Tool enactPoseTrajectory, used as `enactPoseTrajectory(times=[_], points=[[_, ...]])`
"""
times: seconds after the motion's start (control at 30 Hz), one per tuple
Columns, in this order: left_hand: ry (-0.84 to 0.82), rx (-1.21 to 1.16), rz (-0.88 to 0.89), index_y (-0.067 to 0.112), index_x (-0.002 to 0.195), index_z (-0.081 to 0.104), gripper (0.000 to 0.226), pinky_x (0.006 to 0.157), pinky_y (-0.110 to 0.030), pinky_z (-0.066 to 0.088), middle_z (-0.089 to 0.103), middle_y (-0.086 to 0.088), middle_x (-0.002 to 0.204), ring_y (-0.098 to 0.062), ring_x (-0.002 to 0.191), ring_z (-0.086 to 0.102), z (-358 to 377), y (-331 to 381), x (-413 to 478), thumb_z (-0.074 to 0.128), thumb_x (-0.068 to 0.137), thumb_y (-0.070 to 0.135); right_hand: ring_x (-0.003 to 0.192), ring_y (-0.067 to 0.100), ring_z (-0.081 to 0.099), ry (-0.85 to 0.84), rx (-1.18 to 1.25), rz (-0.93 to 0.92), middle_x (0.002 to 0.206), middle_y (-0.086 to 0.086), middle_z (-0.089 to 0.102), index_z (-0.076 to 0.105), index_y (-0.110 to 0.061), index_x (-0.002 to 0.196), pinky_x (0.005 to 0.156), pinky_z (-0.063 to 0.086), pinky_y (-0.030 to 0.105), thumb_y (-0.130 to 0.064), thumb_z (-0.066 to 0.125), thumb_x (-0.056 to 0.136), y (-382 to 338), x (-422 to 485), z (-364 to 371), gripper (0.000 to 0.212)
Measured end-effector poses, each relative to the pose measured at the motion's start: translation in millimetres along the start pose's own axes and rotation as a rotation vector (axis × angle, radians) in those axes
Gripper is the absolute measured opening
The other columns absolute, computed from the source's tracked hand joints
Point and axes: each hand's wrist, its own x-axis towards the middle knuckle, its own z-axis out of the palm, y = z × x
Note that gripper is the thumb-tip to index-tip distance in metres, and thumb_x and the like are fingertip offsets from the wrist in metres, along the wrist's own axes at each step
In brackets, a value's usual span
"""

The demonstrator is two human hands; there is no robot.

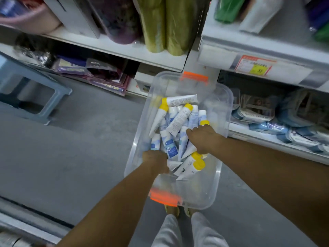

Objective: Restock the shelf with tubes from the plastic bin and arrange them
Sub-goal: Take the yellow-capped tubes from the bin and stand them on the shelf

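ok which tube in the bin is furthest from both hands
The yellow-capped tube lying crosswise at the plastic bin's far end, below the far orange handle. The other tubes are heaped nearer the left hand and right hand.

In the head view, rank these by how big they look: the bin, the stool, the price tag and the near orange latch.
1. bin
2. stool, cut off at the frame edge
3. price tag and near orange latch: about alike, unranked

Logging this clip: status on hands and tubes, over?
Both in plastic bin: right hand grips tubes; left hand among them, grip hidden. No obstruction seen.
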Motion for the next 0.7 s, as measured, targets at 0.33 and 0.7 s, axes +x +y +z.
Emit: enactPoseTrajectory(times=[0.33,0.7], points=[[-0.110,-1.495,-0.025,-0.002,0.098,0.058,0.023,0.043,-0.023,0.048,0.062,-0.016,0.080,-0.021,0.049,0.058,-64.2,-22.5,-95.6,0.060,0.093,0.021,0.051,0.015,0.050,-0.023,1.264,0.294,0.078,0.008,0.059,0.035,-0.009,0.114,0.044,0.037,0.024,-0.023,0.074,0.082,30.2,-110.3,-78.6,0.052],[0.242,-1.959,0.399,0.004,0.114,0.060,0.027,0.052,-0.026,0.054,0.070,-0.007,0.087,-0.018,0.067,0.069,-157.6,15.9,-176.4,0.062,0.086,0.002,0.057,0.016,0.052,0.304,1.912,-0.083,0.072,0.008,0.062,0.056,-0.013,0.094,0.043,0.033,0.018,-0.015,0.063,0.091,43.0,-199.5,-145.7,0.008]])
